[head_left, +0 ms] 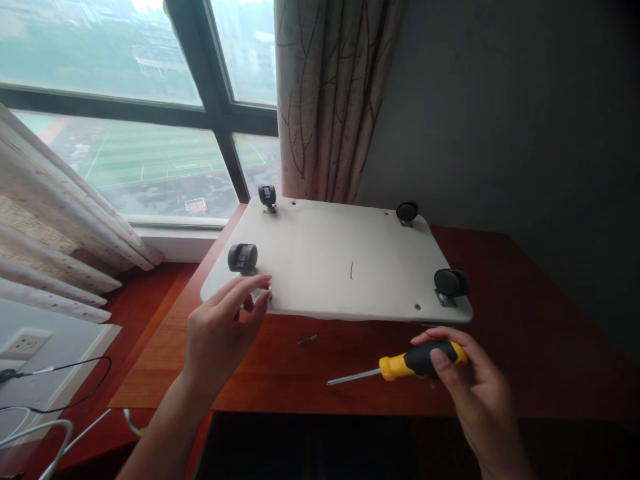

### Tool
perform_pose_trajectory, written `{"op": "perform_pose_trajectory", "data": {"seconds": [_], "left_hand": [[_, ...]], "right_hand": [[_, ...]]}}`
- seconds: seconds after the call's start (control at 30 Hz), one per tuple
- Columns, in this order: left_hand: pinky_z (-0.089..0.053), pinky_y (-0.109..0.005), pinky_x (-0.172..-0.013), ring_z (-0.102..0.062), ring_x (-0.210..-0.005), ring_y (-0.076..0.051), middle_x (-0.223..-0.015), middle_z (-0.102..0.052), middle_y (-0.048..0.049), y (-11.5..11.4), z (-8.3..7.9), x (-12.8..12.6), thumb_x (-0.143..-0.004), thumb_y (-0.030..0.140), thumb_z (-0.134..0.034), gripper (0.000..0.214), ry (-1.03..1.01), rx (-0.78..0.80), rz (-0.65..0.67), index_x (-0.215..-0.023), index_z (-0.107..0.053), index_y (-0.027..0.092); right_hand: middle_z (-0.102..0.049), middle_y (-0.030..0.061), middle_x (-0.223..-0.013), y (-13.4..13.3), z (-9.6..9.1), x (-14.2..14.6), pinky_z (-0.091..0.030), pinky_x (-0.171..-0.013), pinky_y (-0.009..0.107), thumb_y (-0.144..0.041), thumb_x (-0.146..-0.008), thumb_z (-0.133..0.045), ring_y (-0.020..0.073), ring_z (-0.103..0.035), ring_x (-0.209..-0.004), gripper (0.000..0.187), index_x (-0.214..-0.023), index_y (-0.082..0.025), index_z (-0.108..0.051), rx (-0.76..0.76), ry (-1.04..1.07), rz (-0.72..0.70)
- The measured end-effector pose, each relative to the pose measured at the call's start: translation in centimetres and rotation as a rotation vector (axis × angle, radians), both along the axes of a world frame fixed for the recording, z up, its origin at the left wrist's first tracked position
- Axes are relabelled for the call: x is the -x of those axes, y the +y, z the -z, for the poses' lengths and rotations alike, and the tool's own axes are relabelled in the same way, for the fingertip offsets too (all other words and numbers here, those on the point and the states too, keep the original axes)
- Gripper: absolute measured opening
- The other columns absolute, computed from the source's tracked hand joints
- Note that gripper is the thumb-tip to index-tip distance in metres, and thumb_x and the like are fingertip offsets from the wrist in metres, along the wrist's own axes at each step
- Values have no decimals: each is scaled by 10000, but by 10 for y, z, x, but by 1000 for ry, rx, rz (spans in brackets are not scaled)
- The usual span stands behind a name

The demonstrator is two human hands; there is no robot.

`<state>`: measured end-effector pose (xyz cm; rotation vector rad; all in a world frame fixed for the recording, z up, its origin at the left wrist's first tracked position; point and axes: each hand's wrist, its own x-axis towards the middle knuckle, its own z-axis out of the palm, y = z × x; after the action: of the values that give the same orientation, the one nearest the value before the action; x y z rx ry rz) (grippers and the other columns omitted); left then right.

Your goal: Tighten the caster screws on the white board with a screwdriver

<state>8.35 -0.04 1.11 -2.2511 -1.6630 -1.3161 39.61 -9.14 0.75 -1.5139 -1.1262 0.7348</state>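
Observation:
My right hand (467,380) grips a yellow-and-black screwdriver (420,360) by its handle, above the table's front part. Its metal shaft points left. A white board (325,260) lies flat with black caster wheels standing up near its corners. Over the board's near left corner, my left hand (227,327) holds its thumb and fingertips close together around something small and shiny that I cannot make out. Just behind those fingers is the near left caster (243,258). The near right caster (451,283) sits on a metal plate, and two more casters are at the far corners.
The reddish-brown wooden table (170,353) carries the board. A small slim metal piece (307,340) lies in front of it. Behind are a window (150,160) and curtains (330,100). White cables (65,433) and a wall socket (25,345) are at lower left.

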Motion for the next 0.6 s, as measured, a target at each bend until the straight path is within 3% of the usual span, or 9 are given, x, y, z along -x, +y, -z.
{"op": "perform_pose_trajectory", "data": {"seconds": [0.17,0.27,0.33,0.4,0.47,0.6], "left_hand": [[-518,-224,-633,-605,-640,-85,-1109,-713,-45,-15,2,-11,-926,169,-663,230,-41,-10,51,-1150,-688,215],[-576,-279,-792,-697,-843,-161,-1125,-718,-72,-34,3,-33,-942,179,-641,273,-42,35,222,-1211,-651,227],[-590,-328,-842,-707,-979,-229,-1121,-736,-101,-47,5,-53,-934,282,-678,356,17,73,376,-1277,-615,211],[-596,-362,-834,-712,-986,-258,-1123,-751,-117,-55,8,-72,-925,353,-694,447,90,87,459,-1325,-582,187],[-595,-374,-798,-728,-913,-249,-1088,-769,-110,-58,10,-84,-956,309,-652,410,116,47,490,-1331,-567,166],[-600,-333,-751,-743,-829,-206,-1055,-786,-84,-52,6,-78,-956,237,-648,353,-13,-3,466,-1296,-582,170]], "right_hand": [[-753,61,-971,-1,-2,3,-614,-705,263,-465,-900,-676,222,-722,-896,256,-1027,-244,-696,4,0,-6],[-765,58,-953,3,-1,10,-621,-716,282,-444,-873,-714,231,-736,-878,235,-1010,-253,-715,-45,-56,-63],[-770,46,-948,7,-2,21,-622,-693,279,-426,-849,-745,224,-740,-835,221,-1003,-269,-725,-83,-106,-126],[-769,32,-930,10,-5,35,-616,-674,273,-412,-833,-768,213,-737,-790,200,-982,-285,-733,-128,-149,-183],[-768,24,-932,12,-9,48,-615,-714,277,-397,-814,-795,215,-738,-812,209,-988,-299,-736,-173,-162,-224],[-736,50,-1172,12,-6,56,-617,-773,303,-429,-887,-724,221,-734,-950,428,-1297,-357,-623,-203,63,-325]]}}
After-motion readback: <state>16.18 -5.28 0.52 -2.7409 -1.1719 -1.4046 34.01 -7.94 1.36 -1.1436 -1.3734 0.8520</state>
